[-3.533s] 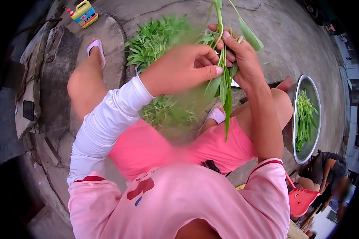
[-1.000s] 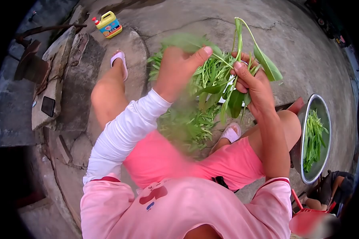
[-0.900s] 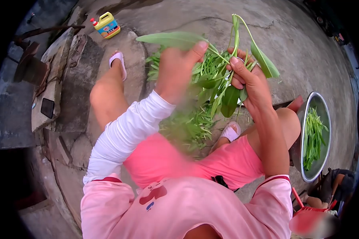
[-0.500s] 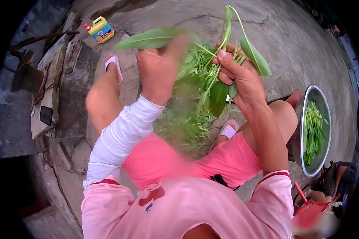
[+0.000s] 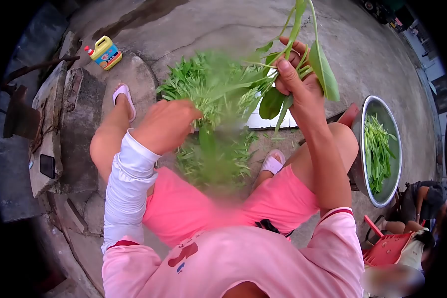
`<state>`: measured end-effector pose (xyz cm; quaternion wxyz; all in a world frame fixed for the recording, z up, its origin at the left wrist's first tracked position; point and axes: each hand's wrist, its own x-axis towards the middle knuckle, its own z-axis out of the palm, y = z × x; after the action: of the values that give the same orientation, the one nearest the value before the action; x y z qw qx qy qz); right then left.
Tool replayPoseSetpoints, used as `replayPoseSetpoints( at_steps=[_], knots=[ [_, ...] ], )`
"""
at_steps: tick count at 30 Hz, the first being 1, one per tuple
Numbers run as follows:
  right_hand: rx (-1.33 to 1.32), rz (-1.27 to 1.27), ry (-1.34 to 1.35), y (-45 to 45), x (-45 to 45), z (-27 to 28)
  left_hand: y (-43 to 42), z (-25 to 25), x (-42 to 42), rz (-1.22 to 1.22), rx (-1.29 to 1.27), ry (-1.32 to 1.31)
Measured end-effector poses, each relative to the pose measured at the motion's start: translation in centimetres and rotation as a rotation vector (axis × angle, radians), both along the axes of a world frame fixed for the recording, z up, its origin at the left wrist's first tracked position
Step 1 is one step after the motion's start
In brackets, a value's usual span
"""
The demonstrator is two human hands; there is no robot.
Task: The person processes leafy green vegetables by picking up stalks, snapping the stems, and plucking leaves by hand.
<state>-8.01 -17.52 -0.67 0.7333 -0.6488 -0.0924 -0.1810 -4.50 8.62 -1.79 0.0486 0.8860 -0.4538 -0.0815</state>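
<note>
Leafy green stems (image 5: 294,31) are pinched between the thumb and fingers of my right hand (image 5: 303,82), with broad leaves hanging on both sides. My left hand (image 5: 168,125), below a white sleeve, is lower and to the left, its fingers curled together at the edge of the piled greens (image 5: 186,79). A blurred green leaf (image 5: 208,144) hangs by its fingertips; whether they grip it I cannot make out. Picked pieces (image 5: 233,159) lie in a second heap nearer to me. A white sheet (image 5: 278,116) shows partly under my right hand.
To the right stands a metal basin (image 5: 396,164) holding cut greens (image 5: 377,149). A yellow jug (image 5: 106,53) is at the upper left, and a phone (image 5: 47,166) lies on a stone slab (image 5: 39,184). Lower right are a red chair (image 5: 386,248) and another person (image 5: 422,198).
My left hand has moved down and left, away from the stems and the large leaf once at its fingers. My right hand still holds its stems. The whole view has shifted.
</note>
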Motion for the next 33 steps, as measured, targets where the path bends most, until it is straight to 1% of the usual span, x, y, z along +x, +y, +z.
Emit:
replayPoseSetpoints(
  at_steps=[3,6,8,11,13,16,19,24,25,27,28,31,32,33],
  knots=[
    [-0.177,-0.079,-0.052,0.9,-0.4,0.4,-1.5,1.7,0.7,0.228,-0.597,0.385],
    [-0.308,-0.101,-0.096,2.2,-1.3,0.7,-2.4,4.0,0.0,0.387,-0.93,1.136],
    [-0.356,-0.111,-0.134,2.8,-1.4,0.5,-3.3,3.8,-0.6,0.323,-0.926,1.097],
    [-0.346,-0.102,-0.135,3.1,-1.4,0.4,-3.3,3.1,-0.6,0.237,-0.935,0.998],
    [-0.359,-0.12,-0.095,2.8,-1.1,0.0,-3.5,2.7,-0.4,0.175,-0.944,0.919],
    [-0.359,-0.113,-0.027,2.5,-1.1,-0.1,-3.4,2.9,-0.5,0.222,-0.943,0.961],
    [-0.366,-0.094,-0.005,2.8,-1.3,0.1,-3.3,2.6,-0.3,0.238,-0.908,0.911],
    [-0.439,-0.098,-0.035,3.5,-1.7,0.2,-3.6,1.9,0.1,0.221,-0.798,0.71],
    [-0.386,-0.061,-0.023,3.6,-1.8,0.0,-3.6,1.8,0.1,0.213,-0.778,0.67],
    [-0.281,0.009,-0.002,3.7,-1.7,-0.5,-4.1,1.0,-0.2,0.353,-0.934,0.477],
    [-0.171,-0.012,-0.081,3.9,-1.2,-1.1,-4.2,0.9,-0.1,0.417,-1.007,0.376],
    [0.266,0.113,0.159,2.2,-0.8,-0.7,-3.5,1.7,1.6,0.596,-1.356,0.426],
    [0.28,0.073,0.282,2.0,-0.8,0.2,-2.3,1.8,2.1,0.524,-1.22,0.46],
    [0.389,0.101,0.363,1.6,-0.6,0.1,-2.0,1.6,2.5,0.462,-1.114,0.221]
  ],
)
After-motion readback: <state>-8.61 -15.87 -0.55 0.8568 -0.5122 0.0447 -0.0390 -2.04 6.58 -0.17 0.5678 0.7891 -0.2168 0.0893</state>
